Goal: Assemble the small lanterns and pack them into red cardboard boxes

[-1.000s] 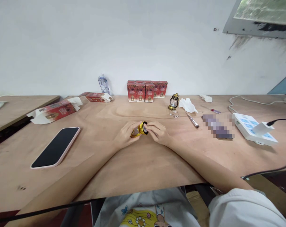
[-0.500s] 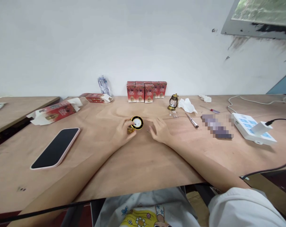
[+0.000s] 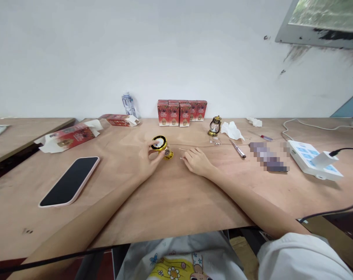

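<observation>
My left hand (image 3: 147,161) is closed around a small gold-and-black lantern (image 3: 167,152), tipped over so its round base with a white centre faces up and toward me. Its clear middle shows only in part beyond my thumb. To the right of it, my right hand (image 3: 198,162) pinches a thin bent wire (image 3: 182,149), whose two ends stick out toward the lantern without touching it. Another small lantern (image 3: 214,126) stands upright farther back, with thin wire pieces (image 3: 216,142) lying in front of it.
Several red boxes (image 3: 173,114) stand by the wall. Opened red cartons (image 3: 74,138) and a phone (image 3: 69,181) lie left, a water bottle (image 3: 129,105) behind. On the right are crumpled tissue (image 3: 232,131), a silver pen-like tool (image 3: 237,148), a screwdriver (image 3: 265,137) and a power strip (image 3: 301,151).
My left hand has tilted the lantern, so its side now shows, and has shifted it slightly left. My right hand's fingers have drawn together around the wire, which shows more clearly.
</observation>
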Motion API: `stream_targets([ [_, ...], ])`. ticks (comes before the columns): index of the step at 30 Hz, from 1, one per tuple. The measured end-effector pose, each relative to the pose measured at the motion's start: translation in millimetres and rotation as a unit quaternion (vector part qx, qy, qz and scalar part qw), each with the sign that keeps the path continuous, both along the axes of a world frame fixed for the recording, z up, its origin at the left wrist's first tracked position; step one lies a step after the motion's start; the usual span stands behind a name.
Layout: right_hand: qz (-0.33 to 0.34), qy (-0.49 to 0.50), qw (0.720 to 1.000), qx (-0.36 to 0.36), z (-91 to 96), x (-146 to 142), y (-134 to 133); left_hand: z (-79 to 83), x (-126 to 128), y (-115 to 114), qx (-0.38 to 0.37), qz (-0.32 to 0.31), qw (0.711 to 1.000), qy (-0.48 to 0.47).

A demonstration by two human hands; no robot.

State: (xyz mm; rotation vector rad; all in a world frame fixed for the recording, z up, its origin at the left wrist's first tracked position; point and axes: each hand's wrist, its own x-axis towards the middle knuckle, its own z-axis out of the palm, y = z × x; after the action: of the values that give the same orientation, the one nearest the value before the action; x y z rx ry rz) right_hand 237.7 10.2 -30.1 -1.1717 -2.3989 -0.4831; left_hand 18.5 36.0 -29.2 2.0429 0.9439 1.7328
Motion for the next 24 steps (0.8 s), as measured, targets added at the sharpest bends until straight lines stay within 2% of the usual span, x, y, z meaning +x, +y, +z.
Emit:
stream_targets([
  [2, 0.024, 0.105, 0.994, -0.001, -2.0, -2, -1, 0.4, 2, 0, -0.088, -0.032, 0.991, -0.09],
  [4, 0.051, 0.225, 0.973, -0.021, -2.7, -4, -5, 1.0, 3, 1, -0.155, -0.048, 0.974, -0.158],
  [8, 0.099, 0.406, 0.898, -0.138, 0.1, -11, -13, 2.1, 2, 5, -0.262, -0.094, 0.923, -0.267],
  [10, 0.115, 0.487, 0.843, -0.196, 1.5, -14, -15, 3.0, 0, 7, -0.314, -0.121, 0.888, -0.313],
  [12, 0.143, 0.573, 0.769, -0.245, 1.6, -17, -13, 4.0, -1, 8, -0.349, -0.133, 0.863, -0.34],
  [15, 0.192, 0.659, 0.645, -0.338, 0.6, -21, -9, 5.3, -3, 9, -0.364, -0.141, 0.85, -0.354],
  [17, 0.205, 0.675, 0.592, -0.39, 0.3, -23, -7, 5.8, -3, 8, -0.365, -0.149, 0.85, -0.35],
  [20, 0.202, 0.68, 0.562, -0.425, 0.5, -25, -8, 6.1, -1, 5, -0.372, -0.17, 0.85, -0.334],
  [24, 0.192, 0.684, 0.55, -0.438, -0.3, -26, -9, 5.8, 0, 3, -0.386, -0.205, 0.845, -0.306],
])
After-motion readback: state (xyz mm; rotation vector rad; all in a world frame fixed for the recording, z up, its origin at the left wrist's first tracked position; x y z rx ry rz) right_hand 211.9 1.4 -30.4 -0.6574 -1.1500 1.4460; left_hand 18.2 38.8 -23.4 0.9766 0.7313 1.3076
